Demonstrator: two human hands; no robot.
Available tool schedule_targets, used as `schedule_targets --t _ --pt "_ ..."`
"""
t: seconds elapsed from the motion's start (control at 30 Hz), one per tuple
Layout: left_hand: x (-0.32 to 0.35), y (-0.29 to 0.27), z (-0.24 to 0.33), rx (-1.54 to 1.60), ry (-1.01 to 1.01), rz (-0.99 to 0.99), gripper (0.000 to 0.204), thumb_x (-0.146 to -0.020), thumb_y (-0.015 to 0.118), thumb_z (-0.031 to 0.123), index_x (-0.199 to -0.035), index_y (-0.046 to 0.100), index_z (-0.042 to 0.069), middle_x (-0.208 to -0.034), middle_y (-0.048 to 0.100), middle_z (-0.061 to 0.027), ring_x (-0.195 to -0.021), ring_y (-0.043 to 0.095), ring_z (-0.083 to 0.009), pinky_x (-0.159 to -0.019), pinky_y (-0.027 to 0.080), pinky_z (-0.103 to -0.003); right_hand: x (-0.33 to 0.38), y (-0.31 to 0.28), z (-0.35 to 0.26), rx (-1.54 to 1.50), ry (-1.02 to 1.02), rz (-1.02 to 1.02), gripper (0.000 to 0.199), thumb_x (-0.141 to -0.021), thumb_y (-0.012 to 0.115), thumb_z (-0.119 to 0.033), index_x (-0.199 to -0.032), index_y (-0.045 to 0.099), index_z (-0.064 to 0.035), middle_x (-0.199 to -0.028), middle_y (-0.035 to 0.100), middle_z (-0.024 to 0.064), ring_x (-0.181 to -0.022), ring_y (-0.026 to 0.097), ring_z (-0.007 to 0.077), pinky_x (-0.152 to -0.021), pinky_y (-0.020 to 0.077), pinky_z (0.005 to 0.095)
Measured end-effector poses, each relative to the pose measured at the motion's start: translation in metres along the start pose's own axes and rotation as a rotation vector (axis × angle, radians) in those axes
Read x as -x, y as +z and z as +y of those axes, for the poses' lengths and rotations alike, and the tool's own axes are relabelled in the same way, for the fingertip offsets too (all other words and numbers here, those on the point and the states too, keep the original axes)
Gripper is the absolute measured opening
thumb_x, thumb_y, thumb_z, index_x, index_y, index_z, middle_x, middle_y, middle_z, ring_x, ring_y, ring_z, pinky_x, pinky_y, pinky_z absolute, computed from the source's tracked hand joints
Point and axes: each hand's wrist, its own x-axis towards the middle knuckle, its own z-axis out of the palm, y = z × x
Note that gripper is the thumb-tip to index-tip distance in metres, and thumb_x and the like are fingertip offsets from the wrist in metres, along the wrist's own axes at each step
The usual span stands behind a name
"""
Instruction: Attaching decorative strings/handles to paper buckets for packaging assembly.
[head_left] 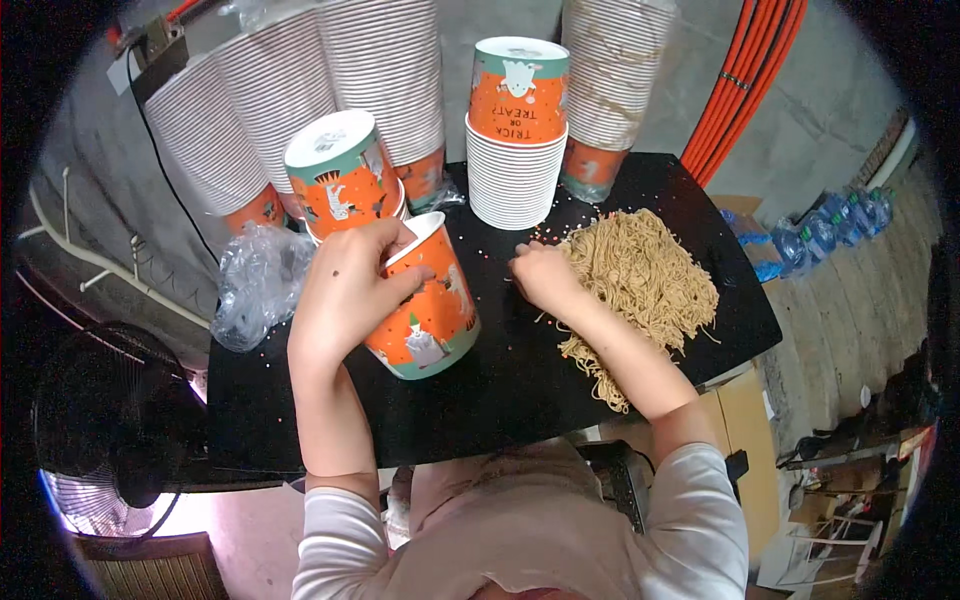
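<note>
My left hand [345,285] grips an orange and green paper bucket [432,330] by its rim, with the thumb outside and the fingers over the edge. The bucket tilts a little over the black table, and its inside is mostly hidden. My right hand [548,275] is closed low at the table, beside a heap of tan cords [650,275]. Its curled fingertips hide whatever they pinch. Small pinkish bits lie scattered near it.
Upside-down stacks of matching buckets [518,180] [345,185] stand behind my hands. Taller wrapped bucket stacks [385,80] line the wall. Crumpled clear plastic [260,285] lies at the left of the black table [500,385]. A black fan [110,420] stands left; bottles [820,235] sit far right.
</note>
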Motion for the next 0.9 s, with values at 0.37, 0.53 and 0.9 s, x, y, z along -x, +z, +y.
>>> schedule_targets --t 0.37,0.53,0.9 --pt "-0.006 0.006 -0.013 0.072 0.102 0.093 0.025 -0.082 0.072 0.008 -0.107 0.069 0.002 -0.096 0.076 -0.0148 -0.086 0.074 -0.0329 -0.079 0.055 -0.040 -0.025 -0.090 0.012 -0.656 0.233 0.213 0.011 -0.093 0.069 -0.016 -0.098 0.071 -0.0064 -0.087 0.069 0.0083 -0.072 0.067 0.0204 -0.064 0.0523 0.0345" --pt "-0.008 0.011 -0.006 0.039 0.051 0.132 0.023 -0.085 0.072 0.009 -0.107 0.070 0.001 -0.098 0.077 -0.0147 -0.090 0.074 -0.0344 -0.082 0.055 -0.041 -0.059 -0.192 -0.008 -1.235 0.210 0.749 0.011 -0.098 0.069 -0.013 -0.098 0.071 -0.0023 -0.081 0.066 -0.0017 -0.074 0.057 0.0041 -0.063 0.0449 0.0231" --pt "-0.005 0.001 0.000 0.784 0.028 0.222 0.031 -0.107 0.059 0.023 -0.107 0.073 -0.004 -0.086 0.071 -0.0016 -0.081 0.059 -0.0051 -0.075 0.047 -0.023 -0.042 -0.243 -0.070 -0.655 -0.203 0.682 0.010 -0.088 0.072 -0.002 -0.097 0.070 -0.0011 -0.087 0.065 0.0114 -0.079 0.066 0.0288 -0.069 0.0520 0.0364"
